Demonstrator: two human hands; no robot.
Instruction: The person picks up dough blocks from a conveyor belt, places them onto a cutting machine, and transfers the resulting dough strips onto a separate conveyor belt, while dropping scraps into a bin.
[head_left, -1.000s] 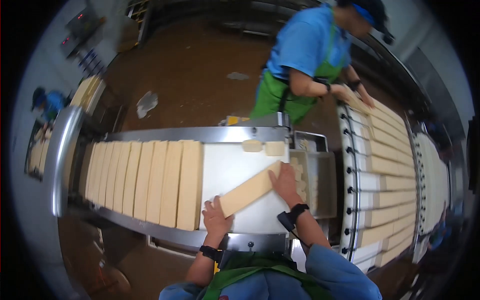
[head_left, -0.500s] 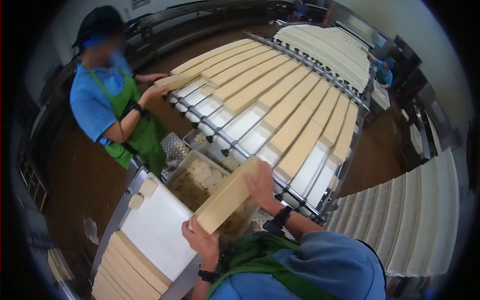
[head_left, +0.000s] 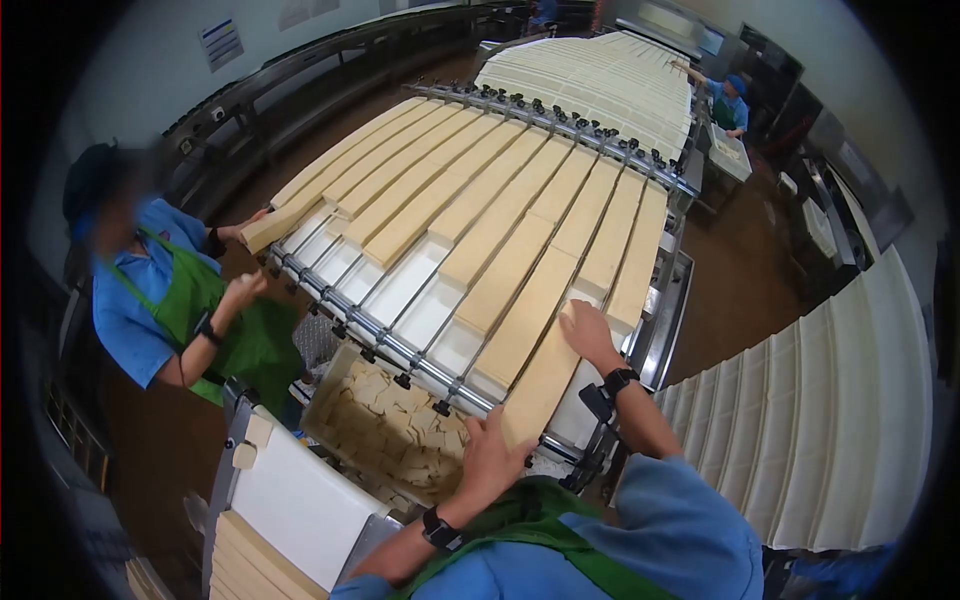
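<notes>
A long cream-coloured block (head_left: 545, 385), perhaps stacked dough sheets, lies in a lane at the near right of the conveyor table (head_left: 412, 285). My left hand (head_left: 490, 460) grips its near end, which reaches to the table's front rail. At its far end is my right hand (head_left: 592, 332), with the fingers wrapped over the edge. Similar blocks (head_left: 505, 335) run in rows beside it, parted by thin metal dividers.
Below the front rail stands a bin (head_left: 390, 435) of cream-coloured scraps. Blocks (head_left: 250, 570) also lie on the white-topped side table (head_left: 300, 495). A co-worker (head_left: 170, 290) stands at the left, one hand at a block. Pleated white sheeting (head_left: 810, 410) hangs at right.
My hands have carried the block from over the scrap bin forward and right, into a table lane. The co-worker's nearer hand has come away from the block at the left. My view has shifted.
</notes>
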